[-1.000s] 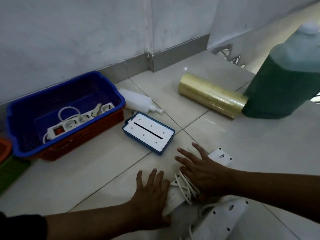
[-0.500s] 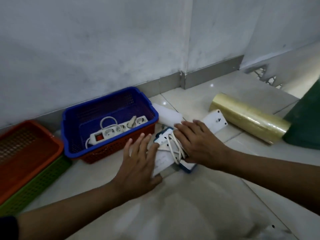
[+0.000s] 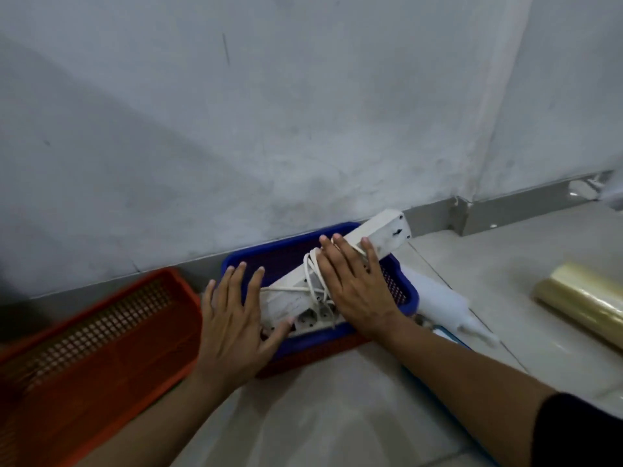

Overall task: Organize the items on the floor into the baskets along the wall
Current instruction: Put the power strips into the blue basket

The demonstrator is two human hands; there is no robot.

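A long white power strip (image 3: 387, 232) with its cable wound around the middle lies slanted across the blue basket (image 3: 269, 249) by the wall, its far end sticking out over the back rim. My right hand (image 3: 354, 288) presses flat on its middle, over the cable. At the strip's near end my left hand (image 3: 232, 318) has its thumb against the strip and its fingers spread. Under it a second white power strip (image 3: 312, 320) lies in the basket.
The blue basket sits nested in a red one (image 3: 303, 360). An orange mesh basket (image 3: 101, 335) stands to its left. On the tiles to the right lie a white bottle (image 3: 438, 301) and a yellow tape roll (image 3: 580, 303). The wall is close behind.
Both hands have carried the wrapped power strip from the floor forward and left onto the blue basket. My view has swung left and nearer to the wall.
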